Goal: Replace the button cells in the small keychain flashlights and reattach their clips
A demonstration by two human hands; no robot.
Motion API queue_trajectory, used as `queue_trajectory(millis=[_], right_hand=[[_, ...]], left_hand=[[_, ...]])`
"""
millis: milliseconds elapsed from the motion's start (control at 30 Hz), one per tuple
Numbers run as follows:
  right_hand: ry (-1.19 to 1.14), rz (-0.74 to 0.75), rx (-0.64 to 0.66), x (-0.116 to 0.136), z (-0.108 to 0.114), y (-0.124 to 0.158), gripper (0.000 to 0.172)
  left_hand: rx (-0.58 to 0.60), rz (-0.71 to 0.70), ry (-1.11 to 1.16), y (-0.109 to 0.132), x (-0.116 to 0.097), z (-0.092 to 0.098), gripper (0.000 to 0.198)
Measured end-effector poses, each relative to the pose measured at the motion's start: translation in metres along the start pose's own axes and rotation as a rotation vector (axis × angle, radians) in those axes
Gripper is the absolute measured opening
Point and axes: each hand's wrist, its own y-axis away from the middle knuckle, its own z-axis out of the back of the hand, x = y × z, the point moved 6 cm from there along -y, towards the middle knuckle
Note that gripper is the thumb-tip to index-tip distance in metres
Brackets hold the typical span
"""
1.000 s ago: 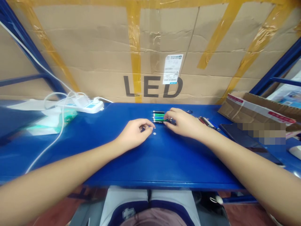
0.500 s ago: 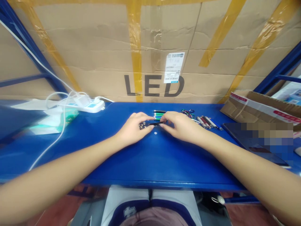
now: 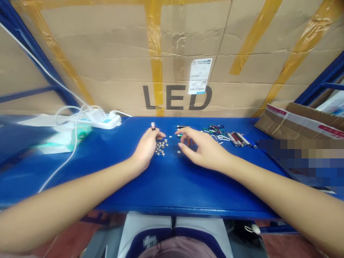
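My left hand (image 3: 146,148) is closed around a small black flashlight (image 3: 153,126), whose silver end points up above the fingers; the rest is hidden in the hand. Just right of that hand lies a loose pile of small silver button cells (image 3: 161,146). My right hand (image 3: 201,145) hovers over the table with thumb and fingers apart and curved, and I see nothing between them. Slim tubes in black and green (image 3: 182,127) lie behind its fingertips, partly covered. A flat silver disc (image 3: 178,152) rests beneath the right thumb.
Coloured carabiners (image 3: 213,129) and several small tubes (image 3: 239,139) lie to the right on the blue table (image 3: 172,186). An open cardboard box (image 3: 285,114) stands at the far right. At left are a white power strip (image 3: 107,123) with cables and a green-white packet (image 3: 64,139).
My hands have moved apart. The left one has turned and now holds the black flashlight upright; the right one has let go of it. The pile of button cells has come into view.
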Motion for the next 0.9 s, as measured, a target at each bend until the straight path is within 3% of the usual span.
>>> queue_trajectory(millis=[133, 267, 400, 633, 900], right_hand=[[-0.01, 0.017, 0.032, 0.002, -0.006, 0.0, 0.03], [-0.006, 0.129, 0.122, 0.011, -0.018, 0.001, 0.014], [0.048, 0.2, 0.208, 0.015, -0.03, 0.004, 0.018], [0.072, 0.205, 0.256, 0.015, -0.034, 0.004, 0.021], [0.08, 0.194, 0.256, 0.013, -0.034, 0.002, 0.012]], left_hand=[[-0.012, 0.017, 0.124, 0.009, 0.005, -0.007, 0.019], [0.046, 0.009, 0.263, 0.012, 0.002, -0.021, 0.017], [0.078, 0.072, 0.406, 0.011, -0.002, -0.026, 0.017], [-0.064, 0.006, 0.266, 0.011, -0.002, -0.007, 0.014], [0.083, 0.095, 0.316, 0.014, 0.0, -0.024, 0.018]])
